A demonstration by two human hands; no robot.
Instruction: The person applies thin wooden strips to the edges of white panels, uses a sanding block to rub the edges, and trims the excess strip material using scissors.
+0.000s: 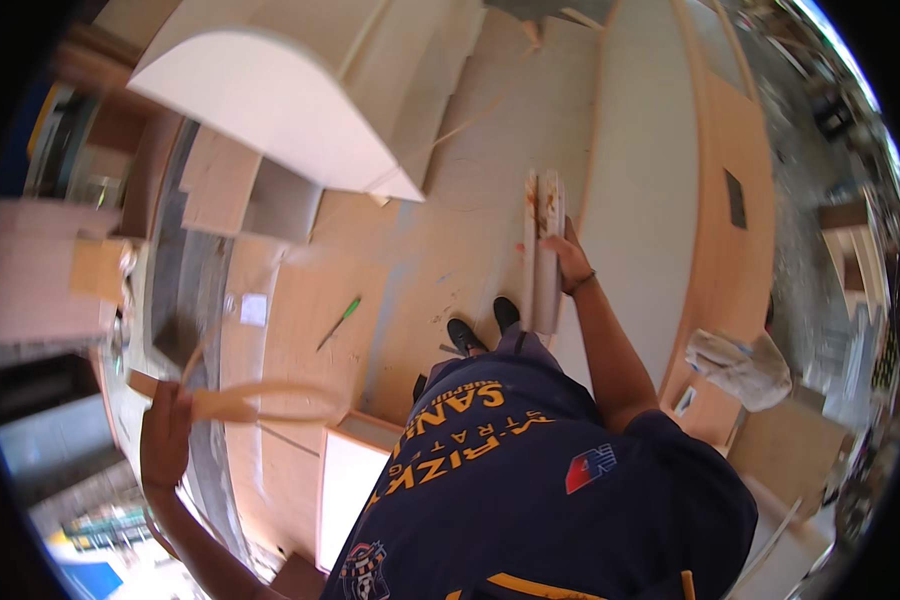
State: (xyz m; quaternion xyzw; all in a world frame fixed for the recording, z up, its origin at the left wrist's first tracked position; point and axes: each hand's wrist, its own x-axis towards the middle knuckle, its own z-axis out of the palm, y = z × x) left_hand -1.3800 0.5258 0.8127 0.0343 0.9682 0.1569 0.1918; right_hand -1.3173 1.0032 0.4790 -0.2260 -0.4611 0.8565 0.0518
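My left hand [167, 440], stretched out to the left, is closed around a thin wood-coloured strip [228, 404]. The strip bends into a loop on the right side of the fist, and a short end sticks out on the left. In front of my body, my right hand [570, 262] grips a bundle of long narrow pale boards [542, 298]. Brown smears mark their far ends. The boards point away from me, beside the large cabinet on the right. Some of my right fingers are hidden by the bundle.
A white curved-edge panel [260, 95] juts in at the upper left. A large wood-edged cabinet [642, 140] runs along the right, with a crumpled cloth [740, 368] near it. A slim green-handled tool [352, 309] lies on the wooden sheet left of my shoes [467, 334].
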